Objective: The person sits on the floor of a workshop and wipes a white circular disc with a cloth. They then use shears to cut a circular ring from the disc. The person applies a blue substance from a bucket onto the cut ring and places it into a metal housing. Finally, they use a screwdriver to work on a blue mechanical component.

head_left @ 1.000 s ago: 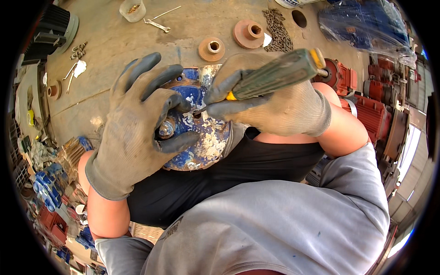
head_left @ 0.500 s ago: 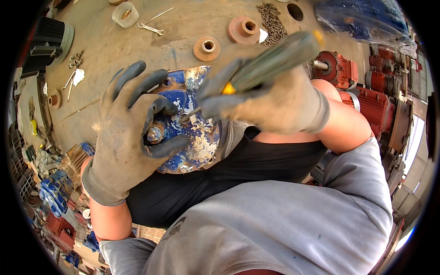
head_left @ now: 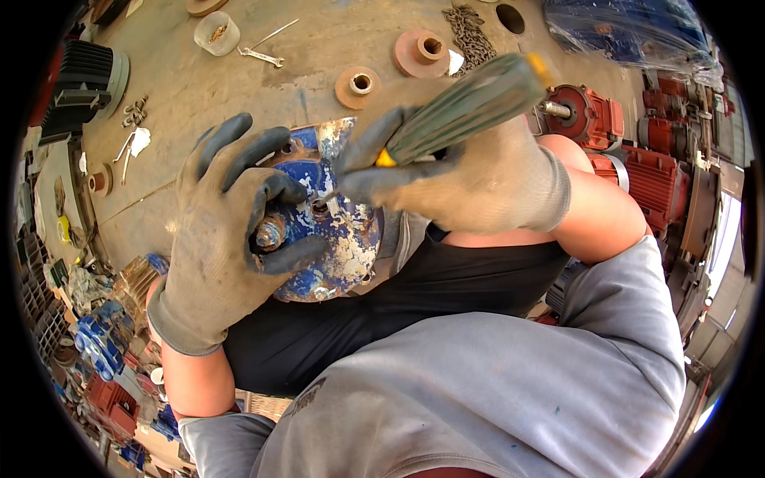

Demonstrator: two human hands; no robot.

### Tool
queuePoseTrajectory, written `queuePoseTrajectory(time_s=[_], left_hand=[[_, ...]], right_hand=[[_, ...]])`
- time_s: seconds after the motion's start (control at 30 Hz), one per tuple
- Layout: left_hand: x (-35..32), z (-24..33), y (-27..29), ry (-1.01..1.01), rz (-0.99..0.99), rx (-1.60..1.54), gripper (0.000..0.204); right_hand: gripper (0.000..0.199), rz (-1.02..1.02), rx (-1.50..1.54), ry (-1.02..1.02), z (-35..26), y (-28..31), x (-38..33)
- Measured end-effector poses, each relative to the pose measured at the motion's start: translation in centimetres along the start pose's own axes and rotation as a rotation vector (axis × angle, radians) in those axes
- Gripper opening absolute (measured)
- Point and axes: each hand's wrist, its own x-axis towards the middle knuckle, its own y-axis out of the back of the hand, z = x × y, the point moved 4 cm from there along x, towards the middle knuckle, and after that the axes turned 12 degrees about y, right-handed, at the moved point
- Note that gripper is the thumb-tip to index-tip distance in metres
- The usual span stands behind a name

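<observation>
A blue electric motor (head_left: 352, 253) with chipped, flaking paint stands between my legs, its end face and short rusty shaft (head_left: 271, 232) upward. My gloved left hand (head_left: 227, 203) rests on that face. Its thumb and forefinger curve around the shaft without closing on it, and the other fingers are spread over the far left rim. In my gloved right hand (head_left: 470, 171) is a screwdriver (head_left: 470, 107) with a green and yellow handle, held tilted. Its thin blade points down at a small hole (head_left: 320, 205) in the motor's face; whether the tip is inside, I cannot tell.
Beyond the motor lie two rusty hubs (head_left: 358, 87), a chain (head_left: 470, 38), a wrench (head_left: 261, 57) and a plastic cup (head_left: 217, 29) of small parts. Red motors (head_left: 588, 118) stand at right, a dark motor (head_left: 84, 80) at far left, blue machine parts (head_left: 100, 346) lower left.
The screwdriver handle and my right hand have shifted slightly left and down, with the hand still blurred by motion. My left hand stays on the motor.
</observation>
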Motion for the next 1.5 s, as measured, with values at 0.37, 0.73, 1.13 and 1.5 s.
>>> queuePoseTrajectory(time_s=[0.37, 0.73, 1.13, 1.5], left_hand=[[0.1, 0.0, 0.0, 0.003, -0.001, -0.011, 0.055], [0.5, -0.1, 0.1, -0.007, -0.012, 0.012, 0.053], [1.0, 2.1, 0.6, -0.079, -0.021, 0.139, 0.029], [2.0, 4.1, 0.9, -0.079, -0.076, 0.345, 0.015]], right_hand=[[0.028, 0.059, 0.058, -0.155, 0.8, -0.5, 0.3], [0.025, -0.006, 0.011, -0.298, 0.4, -0.5, 0.6], [0.020, 0.161, 0.324, -0.232, 0.5, 2.4, 1.2], [0.033, 0.080, 0.015, -0.398, -2.8, 4.3, 3.5]])
